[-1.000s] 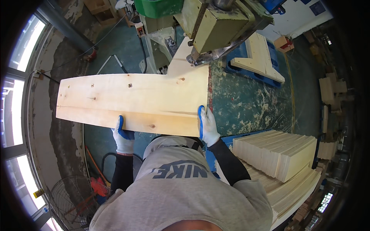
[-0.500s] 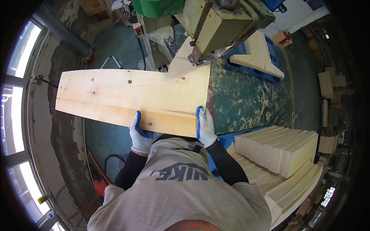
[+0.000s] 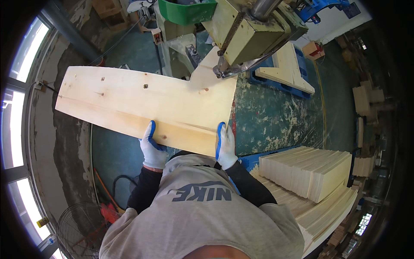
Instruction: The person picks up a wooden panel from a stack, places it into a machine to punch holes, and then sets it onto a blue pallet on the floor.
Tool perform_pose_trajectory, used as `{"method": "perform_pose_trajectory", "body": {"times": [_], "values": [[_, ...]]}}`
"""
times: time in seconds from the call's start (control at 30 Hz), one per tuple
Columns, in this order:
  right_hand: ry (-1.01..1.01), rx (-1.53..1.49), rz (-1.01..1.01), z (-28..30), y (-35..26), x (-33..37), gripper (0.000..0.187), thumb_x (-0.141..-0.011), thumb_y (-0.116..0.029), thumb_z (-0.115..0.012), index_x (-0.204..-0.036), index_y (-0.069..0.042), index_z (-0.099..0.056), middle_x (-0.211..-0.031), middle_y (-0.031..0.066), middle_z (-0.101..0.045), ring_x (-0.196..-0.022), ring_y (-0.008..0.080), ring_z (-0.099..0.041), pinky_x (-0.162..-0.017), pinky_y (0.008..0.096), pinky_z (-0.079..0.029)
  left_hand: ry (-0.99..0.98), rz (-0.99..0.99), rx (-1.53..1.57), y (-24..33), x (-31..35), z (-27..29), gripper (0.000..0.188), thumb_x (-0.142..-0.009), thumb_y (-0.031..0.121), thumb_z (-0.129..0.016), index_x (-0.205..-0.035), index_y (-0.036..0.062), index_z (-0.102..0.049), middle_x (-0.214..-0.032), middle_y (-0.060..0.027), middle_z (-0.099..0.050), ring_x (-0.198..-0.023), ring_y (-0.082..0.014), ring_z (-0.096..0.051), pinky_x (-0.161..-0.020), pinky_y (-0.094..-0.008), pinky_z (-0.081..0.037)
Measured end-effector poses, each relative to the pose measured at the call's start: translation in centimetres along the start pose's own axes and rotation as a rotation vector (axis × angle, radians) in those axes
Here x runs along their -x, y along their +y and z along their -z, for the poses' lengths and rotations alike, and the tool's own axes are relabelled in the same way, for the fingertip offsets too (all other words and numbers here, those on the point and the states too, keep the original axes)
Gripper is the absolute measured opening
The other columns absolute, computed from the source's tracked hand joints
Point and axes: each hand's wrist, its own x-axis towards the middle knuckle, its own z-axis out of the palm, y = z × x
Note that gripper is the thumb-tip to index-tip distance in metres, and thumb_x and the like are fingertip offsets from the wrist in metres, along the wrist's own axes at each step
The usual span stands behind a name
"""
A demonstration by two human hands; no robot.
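Observation:
A pale wooden panel (image 3: 125, 97) with a notch in its far edge and several dark knots lies level in front of me. Its far right arm reaches under the head of a green machine (image 3: 250, 34), whose metal nose (image 3: 222, 69) sits right over the wood. My left hand (image 3: 153, 149), in a white glove with blue palm coating, grips the near edge, thumb on top and fingers hidden below. At the panel's near right corner, my right hand (image 3: 227, 146), gloved alike, clasps the right edge, thumb along the top face.
Stacked wooden boards (image 3: 306, 170) stand close on my right. Cut wooden pieces (image 3: 282, 69) rest on a blue pallet (image 3: 304, 58) beyond the machine. A green bin (image 3: 187, 12) is at the far side; a wire fan (image 3: 82, 228) stands at near left, beside a hose (image 3: 114, 185).
The panel has turned slightly, its left end swinging away from me. Both hands keep their grip and have shifted a little left with it.

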Motion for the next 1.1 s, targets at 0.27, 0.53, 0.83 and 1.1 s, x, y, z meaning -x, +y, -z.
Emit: {"method": "perform_pose_trajectory", "body": {"times": [0.27,0.53,0.83,1.1], "values": [[-0.359,-0.217,-0.183,-3.2,-0.6,0.3,0.042,-0.105,-0.039,-0.055,-0.126,-0.003,-0.051,-0.116,0.0055,-0.057,-0.109,0.0121,-0.055,-0.096,0.0283,-0.045,-0.054,-0.254,-0.281,7.9,-5.4,8.8,0.028,-0.097,0.013,-0.066,-0.123,0.0041,-0.06,-0.113,-0.0073,-0.064,-0.104,-0.0206,-0.064,-0.09,-0.0367,-0.054],[-0.316,-0.127,-0.365,-5.0,-2.8,-6.1,0.038,-0.1,-0.046,-0.061,-0.112,-0.01,-0.055,-0.087,-0.0025,-0.055,-0.07,0.0051,-0.057,-0.051,0.0223,-0.046,0.057,-0.154,-0.332,17.5,-2.8,20.5,0.038,-0.096,0.012,-0.064,-0.132,0.0032,-0.056,-0.119,-0.0115,-0.066,-0.107,-0.0257,-0.066,-0.093,-0.0399,-0.056],[-0.315,-0.093,-0.151,-5.4,-1.4,-7.6,0.035,-0.105,-0.034,-0.055,-0.123,-0.004,-0.056,-0.103,-0.0016,-0.058,-0.084,0.0051,-0.051,-0.068,0.0216,-0.043,0.032,-0.07,-0.247,15.3,-2.1,19.7,0.045,-0.096,0.014,-0.064,-0.138,0.0045,-0.051,-0.126,-0.0124,-0.063,-0.112,-0.0265,-0.064,-0.096,-0.0424,-0.055],[-0.274,0.048,-0.133,-5.2,-1.9,-7.7,0.028,-0.105,-0.031,-0.051,-0.119,-0.007,-0.056,-0.092,-0.0037,-0.053,-0.073,0.0041,-0.046,-0.056,0.0211,-0.042,0.011,-0.117,-0.327,15.3,-2.9,17.2,0.042,-0.095,0.012,-0.065,-0.134,0.003,-0.054,-0.119,-0.0109,-0.065,-0.106,-0.0252,-0.065,-0.091,-0.0385,-0.056]]}}
